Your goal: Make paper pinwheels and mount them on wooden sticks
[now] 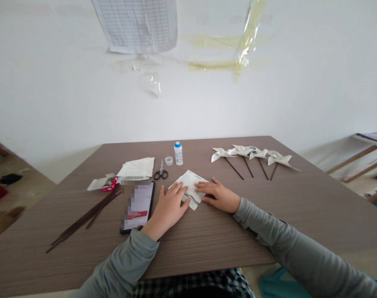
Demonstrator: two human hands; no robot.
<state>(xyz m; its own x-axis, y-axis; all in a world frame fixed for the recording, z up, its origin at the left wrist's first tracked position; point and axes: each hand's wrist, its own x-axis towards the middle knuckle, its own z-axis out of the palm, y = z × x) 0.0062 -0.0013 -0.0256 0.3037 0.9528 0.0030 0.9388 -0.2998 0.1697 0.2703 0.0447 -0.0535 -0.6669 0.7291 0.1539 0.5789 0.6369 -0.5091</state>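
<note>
A printed square of paper [190, 182] lies on the table in front of me, turned so that one corner points toward me. My left hand [172, 205] rests on its left side with the fingers stretched out. On its right side lies my right hand [221, 195], fingers spread flat, holding nothing. A dark line or slit runs across the paper's lower part; I cannot tell which. Just beyond it stand a white glue bottle [178, 154] with a blue cap and a small clear cup [169, 160]. Black-handled scissors [161, 171] lie to the left.
Several paper pinwheels [259, 153] on dark sticks lie at the back right. To the left are a phone [138, 207], stacked paper sheets [135, 168], an open red box [109, 183] of small items and a bundle of dark sticks [82, 218]. A wall [188, 111] borders the table's back edge.
</note>
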